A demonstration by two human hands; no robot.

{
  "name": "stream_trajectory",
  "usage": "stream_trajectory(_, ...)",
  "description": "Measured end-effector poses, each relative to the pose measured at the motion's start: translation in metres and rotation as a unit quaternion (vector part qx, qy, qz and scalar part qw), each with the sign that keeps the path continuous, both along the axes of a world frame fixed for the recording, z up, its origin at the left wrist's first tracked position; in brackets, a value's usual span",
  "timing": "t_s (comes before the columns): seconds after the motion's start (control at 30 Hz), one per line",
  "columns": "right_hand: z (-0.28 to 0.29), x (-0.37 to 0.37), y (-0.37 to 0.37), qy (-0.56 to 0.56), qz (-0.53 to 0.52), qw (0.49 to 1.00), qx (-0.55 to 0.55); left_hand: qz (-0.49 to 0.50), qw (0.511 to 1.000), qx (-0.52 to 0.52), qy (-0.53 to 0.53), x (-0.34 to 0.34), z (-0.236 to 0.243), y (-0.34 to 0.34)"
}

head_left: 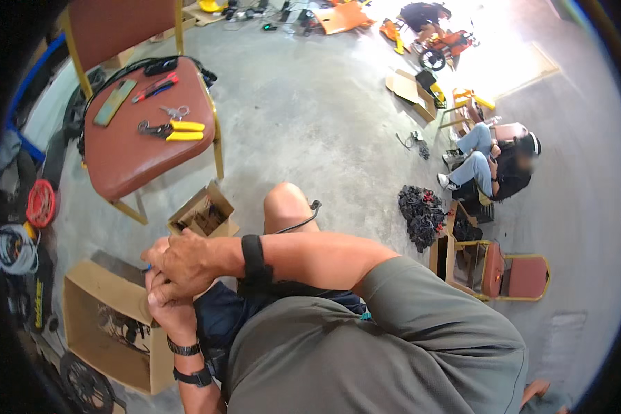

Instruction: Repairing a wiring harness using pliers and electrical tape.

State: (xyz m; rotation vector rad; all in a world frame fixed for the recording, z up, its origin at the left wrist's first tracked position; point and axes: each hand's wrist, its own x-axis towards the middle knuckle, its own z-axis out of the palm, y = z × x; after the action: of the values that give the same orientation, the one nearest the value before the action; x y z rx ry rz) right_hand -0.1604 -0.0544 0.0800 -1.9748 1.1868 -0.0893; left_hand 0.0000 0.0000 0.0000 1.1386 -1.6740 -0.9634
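Beside an open brown cardboard box (162,362), the bare right hand (192,259) overlapped the bare left hand (169,303), fingers curled at a small blue piece (149,267), mostly hidden, their grip indeterminable, in apparent two-handed fine work seemingly calling next for steadiness.

The right forearm (310,257) crosses before the body (317,352), and the right hand (192,261), which is curled, partly covers the left hand (160,298) at its side.

Workshop — concrete floor (290,124), yellow-handled pliers (162,130), cardboard boxes (107,288), orange bike (455,43).
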Motion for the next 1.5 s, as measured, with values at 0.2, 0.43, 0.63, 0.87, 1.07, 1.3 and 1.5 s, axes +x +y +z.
stream_trajectory(0.2, -0.010, -0.003, 0.005, -0.030, 0.003, 0.999, 0.008, 0.020, 0.995, 0.076, 0.069, -0.009, 0.002, 0.008)
stream_trajectory(0.43, -0.016, 0.008, 0.007, -0.067, -0.004, 0.998, 0.008, 0.057, 0.990, 0.076, 0.109, -0.005, -0.003, 0.012)
stream_trajectory(0.63, -0.022, 0.002, 0.006, -0.083, 0.014, 0.996, -0.033, 0.122, 0.957, 0.105, 0.242, -0.020, -0.016, 0.014)
stream_trajectory(0.87, -0.017, -0.036, -0.015, -0.185, 0.048, 0.970, 0.151, 0.084, 0.984, 0.061, 0.146, -0.017, -0.006, 0.012)
stream_trajectory(1.07, -0.001, -0.051, -0.020, -0.097, 0.083, 0.971, 0.204, 0.075, 0.976, 0.053, 0.199, -0.019, 0.006, 0.007)
stream_trajectory(1.3, 0.008, -0.045, -0.022, -0.090, 0.052, 0.981, 0.163, 0.037, 0.975, 0.086, 0.204, -0.010, 0.005, -0.005)
stream_trajectory(1.5, -0.025, -0.044, -0.025, -0.106, 0.045, 0.990, 0.075, -0.040, 0.966, 0.189, 0.170, 0.010, 0.014, -0.028)
